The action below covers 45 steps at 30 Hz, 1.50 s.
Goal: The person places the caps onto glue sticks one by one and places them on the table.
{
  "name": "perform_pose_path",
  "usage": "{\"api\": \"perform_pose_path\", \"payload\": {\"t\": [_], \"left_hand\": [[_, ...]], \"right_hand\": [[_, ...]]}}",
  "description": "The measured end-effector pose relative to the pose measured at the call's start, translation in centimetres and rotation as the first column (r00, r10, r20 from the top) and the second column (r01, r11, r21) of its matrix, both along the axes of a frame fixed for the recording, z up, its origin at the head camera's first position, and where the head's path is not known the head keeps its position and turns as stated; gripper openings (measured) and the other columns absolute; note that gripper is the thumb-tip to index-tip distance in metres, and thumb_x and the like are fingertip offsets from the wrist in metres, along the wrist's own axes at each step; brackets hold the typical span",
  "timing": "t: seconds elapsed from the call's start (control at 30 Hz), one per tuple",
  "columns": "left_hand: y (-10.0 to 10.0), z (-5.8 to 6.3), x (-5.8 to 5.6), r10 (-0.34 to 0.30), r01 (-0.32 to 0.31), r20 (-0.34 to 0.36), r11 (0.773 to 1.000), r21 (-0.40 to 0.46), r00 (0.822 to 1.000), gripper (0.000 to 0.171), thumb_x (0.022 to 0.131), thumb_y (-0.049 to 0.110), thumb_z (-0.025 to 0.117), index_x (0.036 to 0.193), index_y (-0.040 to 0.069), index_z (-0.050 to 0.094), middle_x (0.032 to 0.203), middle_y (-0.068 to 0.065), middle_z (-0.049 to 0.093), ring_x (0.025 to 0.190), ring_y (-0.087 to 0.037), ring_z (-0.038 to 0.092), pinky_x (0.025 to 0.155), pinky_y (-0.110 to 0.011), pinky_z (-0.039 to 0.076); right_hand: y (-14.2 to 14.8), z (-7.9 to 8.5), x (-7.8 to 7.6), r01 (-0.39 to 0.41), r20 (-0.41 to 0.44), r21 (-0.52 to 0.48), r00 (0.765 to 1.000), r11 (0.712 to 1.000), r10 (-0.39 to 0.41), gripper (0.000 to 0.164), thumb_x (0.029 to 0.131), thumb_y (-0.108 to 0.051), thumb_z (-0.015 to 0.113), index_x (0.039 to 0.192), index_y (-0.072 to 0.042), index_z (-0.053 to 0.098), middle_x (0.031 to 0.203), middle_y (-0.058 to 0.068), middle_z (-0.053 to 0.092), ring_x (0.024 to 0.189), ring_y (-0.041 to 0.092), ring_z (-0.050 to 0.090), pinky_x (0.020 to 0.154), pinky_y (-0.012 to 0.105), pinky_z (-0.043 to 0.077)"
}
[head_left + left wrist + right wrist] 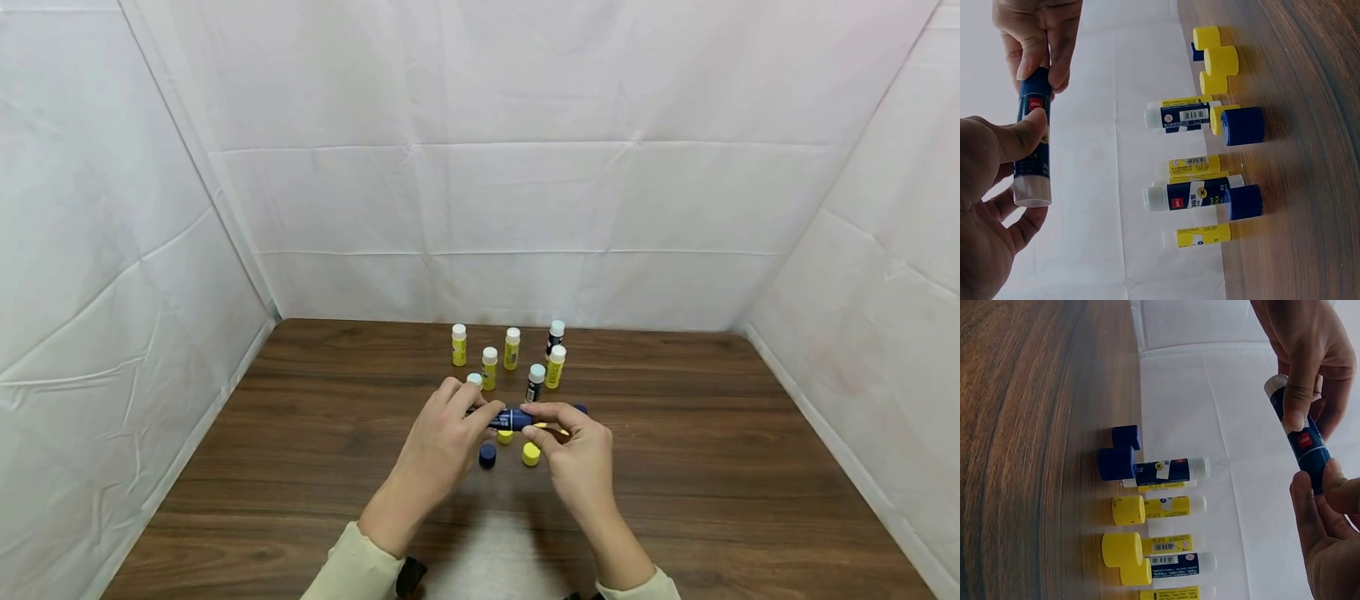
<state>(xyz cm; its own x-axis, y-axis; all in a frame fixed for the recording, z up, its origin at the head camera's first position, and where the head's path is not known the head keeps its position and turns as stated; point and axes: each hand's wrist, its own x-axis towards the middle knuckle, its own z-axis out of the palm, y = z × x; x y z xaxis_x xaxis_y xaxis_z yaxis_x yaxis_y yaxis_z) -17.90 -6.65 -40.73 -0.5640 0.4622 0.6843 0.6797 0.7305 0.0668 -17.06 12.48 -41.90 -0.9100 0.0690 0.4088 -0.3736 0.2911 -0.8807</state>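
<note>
A navy glue stick (510,419) with a white base is held sideways above the table, between both hands. My left hand (442,433) grips its body, the thumb lying along the label in the left wrist view. At the other end my right hand (581,454) pinches the navy cap (1036,81) between thumb and fingers. The cap sits on the stick. Below the hands, a loose navy cap (487,456) and a yellow cap (531,454) stand on the table. Other caps are partly hidden behind the right hand's fingers.
Several uncapped-looking glue sticks stand white end up behind the hands, among them a yellow one (459,348), another yellow one (554,371) and a navy one (534,387). They stand on a brown wooden table (300,467). White cloth walls (525,200) enclose its back and sides.
</note>
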Motion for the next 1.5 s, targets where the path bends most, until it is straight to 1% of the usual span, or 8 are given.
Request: {"api": "perform_pose_path", "payload": {"t": [0.23, 0.57, 0.73, 1.0, 1.23, 1.4, 1.5], "left_hand": [[0.1, 0.0, 0.0, 0.013, -0.013, -0.019, 1.000, -0.016, 1.000, 0.034, 0.077, 0.018, 0.091, 0.108, 0.012, 0.077, 0.093, 0.000, 0.059, 0.085, -0.018, 0.050, 0.072, -0.030, 0.048], [0.2, -0.1, 0.0, 0.021, -0.021, 0.008, 1.000, -0.016, 1.000, 0.034, 0.076, 0.017, 0.090, 0.107, 0.012, 0.077, 0.091, 0.000, 0.057, 0.083, -0.017, 0.047, 0.070, -0.029, 0.046], [0.1, -0.1, 0.1, 0.015, -0.015, 0.030, 1.000, -0.019, 0.999, 0.032, 0.079, 0.018, 0.089, 0.107, 0.012, 0.077, 0.091, 0.001, 0.057, 0.083, -0.017, 0.047, 0.070, -0.028, 0.045], [-0.4, -0.2, 0.1, 0.004, -0.003, 0.079, 1.000, -0.014, 0.997, 0.028, 0.083, 0.023, 0.085, 0.109, 0.014, 0.078, 0.093, 0.002, 0.056, 0.086, -0.014, 0.048, 0.073, -0.024, 0.049], [-0.7, -0.2, 0.2, -0.027, 0.029, 0.111, 1.000, -0.010, 0.993, 0.028, 0.085, 0.022, 0.084, 0.111, 0.014, 0.077, 0.100, 0.001, 0.059, 0.090, -0.014, 0.051, 0.077, -0.025, 0.052], [-0.9, -0.1, 0.2, -0.029, 0.031, 0.154, 1.000, -0.004, 0.988, 0.027, 0.087, 0.022, 0.082, 0.112, 0.015, 0.076, 0.103, 0.002, 0.060, 0.093, -0.014, 0.052, 0.079, -0.026, 0.053], [-0.9, -0.1, 0.2, -0.028, 0.029, 0.175, 1.000, -0.002, 0.984, 0.027, 0.087, 0.023, 0.082, 0.113, 0.016, 0.076, 0.103, 0.003, 0.061, 0.093, -0.013, 0.052, 0.078, -0.026, 0.052]], "right_hand": [[-0.1, 0.0, 0.1, 0.006, 0.011, -0.003, 1.000, 1.000, -0.006, 0.021, 0.081, 0.001, 0.081, 0.096, -0.014, 0.081, 0.100, 0.002, 0.077, 0.093, 0.017, 0.072, 0.074, 0.023, 0.060], [-0.3, -0.1, 0.0, 0.016, 0.047, -0.018, 0.999, 1.000, -0.015, 0.020, 0.083, 0.001, 0.080, 0.096, -0.014, 0.081, 0.100, 0.003, 0.077, 0.091, 0.020, 0.073, 0.068, 0.023, 0.060], [-0.3, -0.1, 0.1, 0.018, 0.057, -0.005, 0.998, 1.000, -0.018, 0.021, 0.084, 0.002, 0.080, 0.096, -0.015, 0.081, 0.101, 0.003, 0.076, 0.090, 0.022, 0.073, 0.066, 0.023, 0.059], [0.0, 0.1, 0.4, -0.014, 0.064, 0.058, 0.998, 0.998, 0.011, 0.021, 0.083, 0.000, 0.081, 0.100, -0.013, 0.080, 0.106, 0.002, 0.076, 0.098, 0.017, 0.072, 0.077, 0.024, 0.060], [0.2, 0.0, 0.5, -0.034, 0.060, 0.058, 0.998, 0.998, 0.031, 0.022, 0.082, -0.005, 0.084, 0.103, -0.011, 0.080, 0.109, -0.001, 0.074, 0.103, 0.017, 0.070, 0.079, 0.027, 0.060], [0.3, 0.0, 0.3, -0.072, 0.056, 0.042, 0.996, 0.997, 0.069, 0.025, 0.082, -0.004, 0.085, 0.103, -0.015, 0.080, 0.109, -0.001, 0.074, 0.101, 0.017, 0.070, 0.078, 0.027, 0.060], [0.4, 0.1, 0.1, -0.093, 0.047, 0.050, 0.995, 0.994, 0.091, 0.028, 0.081, -0.002, 0.085, 0.103, -0.018, 0.079, 0.109, -0.001, 0.074, 0.100, 0.018, 0.071, 0.077, 0.028, 0.061]]}}
